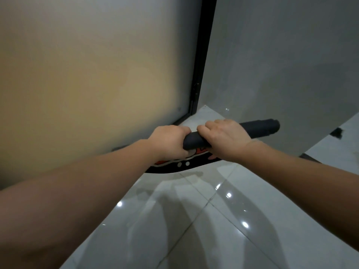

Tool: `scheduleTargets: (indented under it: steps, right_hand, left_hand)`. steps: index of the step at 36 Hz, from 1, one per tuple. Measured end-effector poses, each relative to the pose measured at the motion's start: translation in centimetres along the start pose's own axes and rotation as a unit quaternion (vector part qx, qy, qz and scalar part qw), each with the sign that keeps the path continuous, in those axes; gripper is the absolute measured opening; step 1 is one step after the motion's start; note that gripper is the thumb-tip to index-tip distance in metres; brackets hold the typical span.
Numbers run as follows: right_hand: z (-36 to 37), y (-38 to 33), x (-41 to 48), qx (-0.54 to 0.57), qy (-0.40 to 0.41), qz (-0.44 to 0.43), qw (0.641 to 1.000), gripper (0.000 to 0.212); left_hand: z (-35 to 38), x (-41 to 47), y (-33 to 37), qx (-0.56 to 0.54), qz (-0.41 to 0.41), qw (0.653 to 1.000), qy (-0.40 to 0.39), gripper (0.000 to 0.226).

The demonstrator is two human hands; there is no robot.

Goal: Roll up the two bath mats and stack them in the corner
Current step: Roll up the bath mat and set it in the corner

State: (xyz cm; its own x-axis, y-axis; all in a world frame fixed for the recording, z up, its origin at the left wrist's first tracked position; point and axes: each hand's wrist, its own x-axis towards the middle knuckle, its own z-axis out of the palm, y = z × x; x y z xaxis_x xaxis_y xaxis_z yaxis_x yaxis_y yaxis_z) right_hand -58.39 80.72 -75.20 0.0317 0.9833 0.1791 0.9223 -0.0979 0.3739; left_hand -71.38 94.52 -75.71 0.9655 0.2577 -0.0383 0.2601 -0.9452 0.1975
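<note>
Hands: left hand (168, 141) and right hand (223, 139) clamped on dark rolled mat (258, 128) | Location: roll near far corner, above printed mat (180, 166) on floor (194, 220) | Risk: loose grip could let roll unwind.

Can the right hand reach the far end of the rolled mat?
Probably yes. The right hand already holds the rolled mat, and its far end lies bare beside the wall, with nothing between them along the roll.
</note>
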Motion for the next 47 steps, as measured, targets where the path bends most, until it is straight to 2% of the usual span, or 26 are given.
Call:
scheduleTargets:
  steps: [1,3,5,7,9,10,12,14,16,18,20,23,26,28,29,30,32,34,35,37,40,41,43,45,47]
  right_hand:
    - [-0.2,-0.1,0.2,0.030,-0.025,0.015,0.999,0.047]
    - [-1.1,0.1,0.7,0.145,-0.130,0.056,0.979,0.039]
    - [-1.9,0.5,1.1,0.265,-0.250,0.102,0.925,0.037]
    - [-2.2,1.1,1.2,0.320,-0.292,0.125,0.893,0.034]
    - [-2.2,1.2,1.1,0.320,-0.287,0.136,0.892,0.030]
    - [-2.3,1.2,1.0,0.300,-0.274,0.137,0.903,0.029]
    - [-2.1,1.0,0.7,0.205,-0.221,0.104,0.948,0.028]
    - [-1.7,0.6,0.4,0.093,-0.138,0.052,0.985,0.027]
    - [-1.3,0.3,0.1,0.042,-0.070,0.010,0.997,0.027]
    - [-1.0,0.0,0.0,0.036,-0.056,-0.005,0.998,0.031]
    - [-0.6,-0.2,0.1,0.041,-0.076,-0.001,0.996,0.043]
    - [-1.0,-0.2,0.7,0.106,-0.146,0.050,0.982,0.047]
    - [-1.7,0.6,1.4,0.247,-0.270,0.093,0.926,0.038]
    - [-1.9,1.0,1.5,0.307,-0.304,0.118,0.894,0.036]
    - [-1.9,1.1,1.4,0.314,-0.304,0.128,0.890,0.036]
    - [-1.9,1.1,1.2,0.304,-0.295,0.135,0.896,0.036]
    - [-1.7,0.9,0.9,0.226,-0.247,0.114,0.935,0.034]
    - [-1.2,0.7,0.6,0.113,-0.160,0.059,0.979,0.027]
    - [-1.0,0.6,0.4,0.077,-0.119,0.037,0.989,0.024]
    - [-0.6,0.5,0.2,0.051,-0.065,0.014,0.996,0.021]
    - [0.2,0.3,0.2,0.072,-0.038,0.021,0.996,0.023]
    - [0.2,0.3,0.4,0.090,-0.057,0.031,0.994,0.027]
    - [-0.4,0.7,0.9,0.164,-0.161,0.063,0.971,0.036]
    - [-1.1,1.5,1.4,0.266,-0.275,0.097,0.919,0.038]
    - [-1.3,2.5,1.5,0.339,-0.322,0.130,0.874,0.033]
  left_hand:
    - [0.3,-0.1,0.0,0.033,0.008,0.999,0.025,0.033]
    - [0.7,-0.2,0.0,0.100,0.030,0.992,0.067,0.033]
    - [0.9,-0.3,0.2,0.143,0.050,0.985,0.084,0.034]
    - [0.8,-0.3,0.4,0.159,0.055,0.981,0.094,0.036]
    - [0.8,-0.1,0.4,0.159,0.050,0.980,0.104,0.037]
    - [0.9,0.0,0.4,0.154,0.046,0.982,0.103,0.038]
    - [0.8,0.4,0.2,0.119,0.034,0.989,0.084,0.041]
    - [0.5,0.6,-0.1,0.055,0.017,0.998,0.021,0.042]
    - [0.3,0.6,-0.4,-0.025,0.001,0.998,-0.051,0.039]
    - [0.2,0.3,-0.5,-0.072,-0.009,0.994,-0.083,0.036]
    - [0.3,-0.1,-0.5,-0.060,-0.012,0.995,-0.075,0.033]
    - [0.7,-0.2,-0.4,0.068,0.020,0.997,0.020,0.034]
    - [1.0,-0.3,-0.2,0.154,0.064,0.983,0.079,0.032]
    - [1.0,-0.3,0.1,0.167,0.070,0.979,0.091,0.033]
    - [1.0,-0.2,0.1,0.165,0.067,0.980,0.092,0.034]
    - [1.0,-0.2,0.2,0.156,0.062,0.982,0.090,0.035]
    - [0.9,0.1,0.1,0.121,0.051,0.988,0.076,0.037]
    - [0.7,0.4,-0.1,0.065,0.019,0.997,0.029,0.038]
    - [0.7,0.4,-0.1,0.031,0.001,1.000,-0.003,0.038]
    - [0.8,0.5,-0.3,-0.009,-0.018,0.999,-0.026,0.037]
    - [1.0,0.3,-0.5,0.029,-0.010,0.999,0.026,0.030]
    - [1.1,0.2,-0.6,0.050,-0.006,0.997,0.050,0.027]
    - [1.4,-0.1,-0.7,0.092,0.006,0.993,0.078,0.025]
    - [1.6,-0.4,-0.9,0.125,0.018,0.988,0.085,0.028]
    - [1.6,-0.6,-1.0,0.132,0.013,0.987,0.094,0.031]
